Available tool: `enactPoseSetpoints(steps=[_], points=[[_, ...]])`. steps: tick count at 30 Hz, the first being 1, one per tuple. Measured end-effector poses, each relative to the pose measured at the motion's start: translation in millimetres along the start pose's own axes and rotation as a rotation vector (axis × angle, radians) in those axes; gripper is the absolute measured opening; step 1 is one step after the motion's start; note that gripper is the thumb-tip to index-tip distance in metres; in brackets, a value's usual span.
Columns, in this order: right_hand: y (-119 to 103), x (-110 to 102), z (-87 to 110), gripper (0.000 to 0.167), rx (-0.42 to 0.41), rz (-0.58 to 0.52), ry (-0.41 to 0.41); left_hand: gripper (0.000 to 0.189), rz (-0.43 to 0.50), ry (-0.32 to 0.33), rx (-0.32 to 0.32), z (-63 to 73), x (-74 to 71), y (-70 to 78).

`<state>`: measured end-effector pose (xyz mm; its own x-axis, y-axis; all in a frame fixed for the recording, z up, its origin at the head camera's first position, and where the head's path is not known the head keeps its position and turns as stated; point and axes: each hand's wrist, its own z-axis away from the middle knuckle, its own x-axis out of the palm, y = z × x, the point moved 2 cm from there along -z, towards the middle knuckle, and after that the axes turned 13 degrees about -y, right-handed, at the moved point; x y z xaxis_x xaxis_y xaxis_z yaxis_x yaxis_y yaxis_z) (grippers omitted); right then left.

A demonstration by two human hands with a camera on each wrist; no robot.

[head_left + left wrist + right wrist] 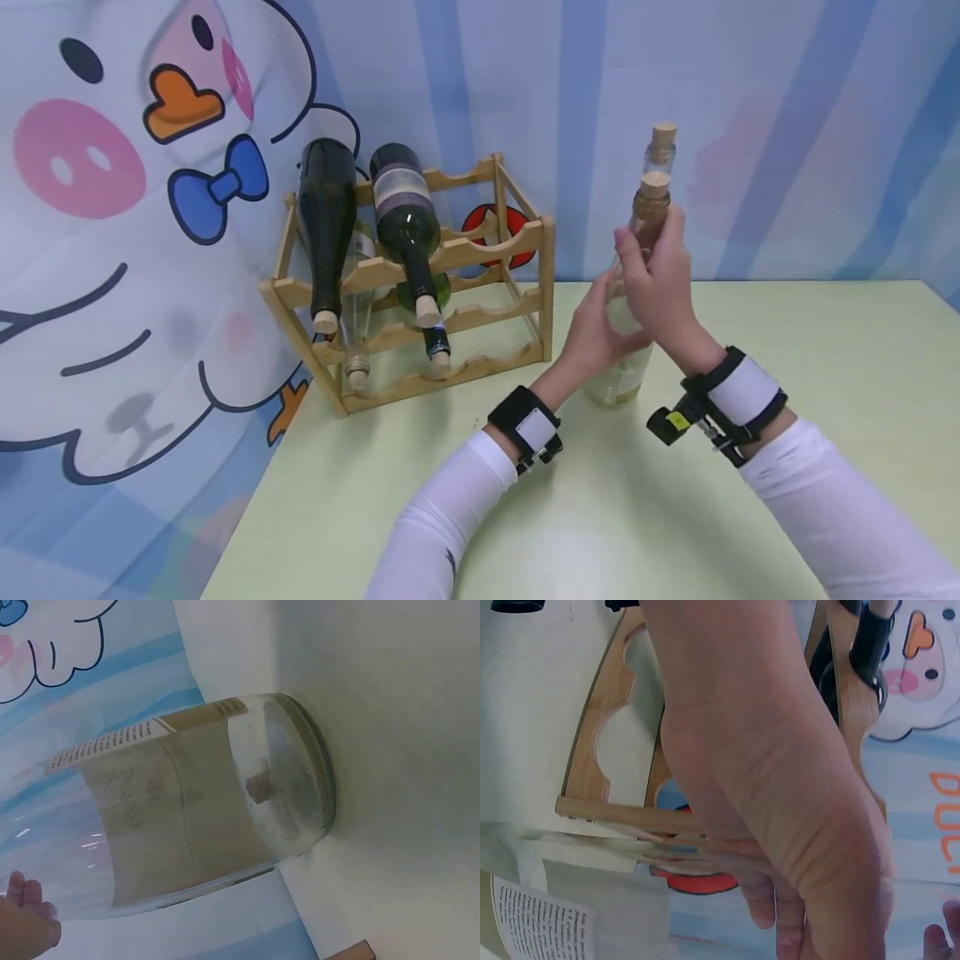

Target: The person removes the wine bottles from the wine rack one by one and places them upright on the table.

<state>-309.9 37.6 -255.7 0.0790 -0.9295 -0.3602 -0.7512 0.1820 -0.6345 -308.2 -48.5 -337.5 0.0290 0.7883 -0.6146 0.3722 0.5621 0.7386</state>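
A clear glass bottle (617, 387) with a pale label and a cork stands at the table's middle right. My right hand (663, 287) grips it high up, thumb and fingers round the neck just below the cork (655, 183). Lower down, my left hand (592, 329) holds the body, its thumb reaching across the front. In the left wrist view the bottle's label (176, 802) and base show, with fingertips (37, 915) by the glass. Right behind the held neck rises a second corked clear bottle neck (660, 157); its lower part is hidden.
Left of the hands stands a wooden wine rack (546, 292). A dark bottle (327, 217) and a labelled dark bottle (405, 200) lie in its top tier, corks forward. Below them lie a clear bottle (356, 350) and another corked bottle (436, 337). A printed curtain (510, 83) hangs behind.
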Motion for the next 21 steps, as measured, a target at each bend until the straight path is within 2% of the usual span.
enactPoseSetpoints(steps=[7, 13, 21], points=[[19, -4, -11.9, 0.048, 0.076, 0.025, -0.042, 0.079, -0.005, 0.022, -0.017, -16.1, 4.5, -3.6], [31, -5, -20.2, 0.050, 0.072, 0.067, -0.066, 0.080, 0.000, 0.005, -0.047, -29.7, 4.6, -10.9], [45, -8, -33.7, 0.052, 0.117, 0.103, -0.075, 0.079, 0.037, -0.006, -0.034, -53.5, 5.8, -18.4]])
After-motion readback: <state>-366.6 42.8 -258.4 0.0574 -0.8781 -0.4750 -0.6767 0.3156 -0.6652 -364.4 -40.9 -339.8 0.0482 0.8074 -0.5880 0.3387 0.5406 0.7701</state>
